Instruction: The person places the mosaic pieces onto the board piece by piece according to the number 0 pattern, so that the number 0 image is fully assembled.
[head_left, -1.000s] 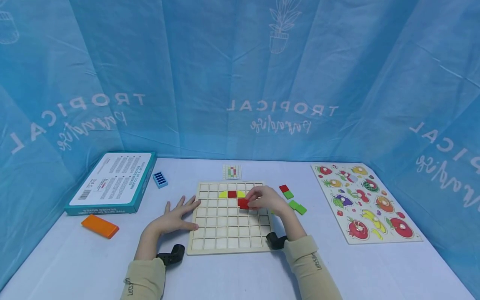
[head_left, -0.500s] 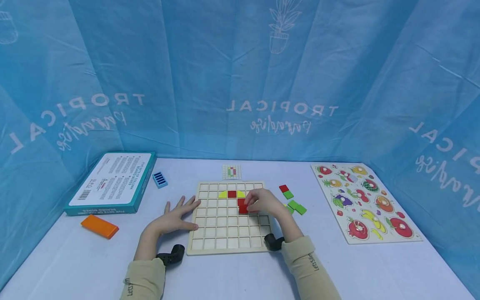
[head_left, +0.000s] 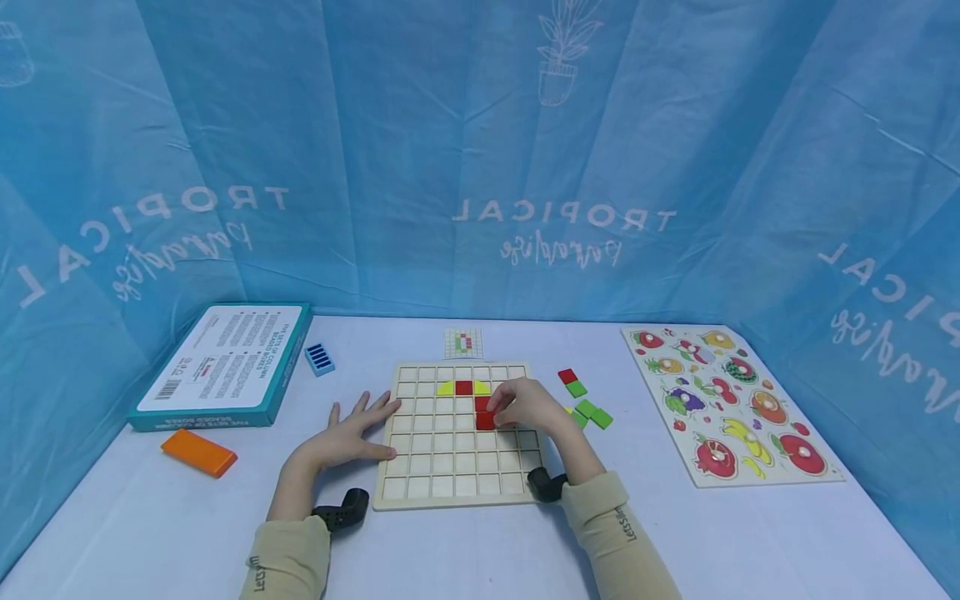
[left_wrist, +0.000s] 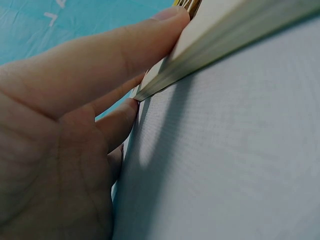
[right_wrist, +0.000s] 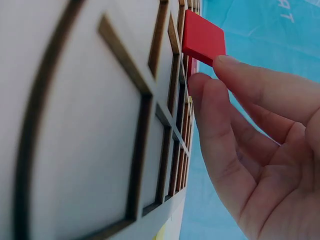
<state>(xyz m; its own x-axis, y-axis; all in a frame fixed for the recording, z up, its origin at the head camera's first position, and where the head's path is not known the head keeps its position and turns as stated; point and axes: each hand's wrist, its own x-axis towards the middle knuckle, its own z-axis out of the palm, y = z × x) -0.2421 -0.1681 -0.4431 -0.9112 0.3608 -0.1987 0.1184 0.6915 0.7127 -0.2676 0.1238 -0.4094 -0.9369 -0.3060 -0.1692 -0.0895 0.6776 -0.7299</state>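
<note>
A wooden grid board (head_left: 435,486) lies mid-table, dark lines dividing it into square cells. My left hand (head_left: 343,437) rests at its left edge with fingers spread; the left wrist view shows the thumb (left_wrist: 135,42) on the rim. Over the board, my right hand (head_left: 525,404) pinches a red square tile (right_wrist: 204,37) between thumb and fingers, and it looks tilted in the right wrist view. Another red tile (head_left: 482,403) lies just beyond it. In a farther row, a red tile (head_left: 464,388) sits between yellow pieces (head_left: 446,388), the right one partly hidden by my hand.
Loose green tiles (head_left: 592,413) and a red tile (head_left: 567,377) lie right of the board. A pattern card (head_left: 463,343) is behind it. A teal box (head_left: 225,367), a small blue piece (head_left: 320,359) and an orange block (head_left: 199,452) are left; a fruit puzzle (head_left: 727,400) is right.
My right hand has shifted slightly left, and the pinched red tile has come toward me, so two red tiles now show in line. The left hand stays put.
</note>
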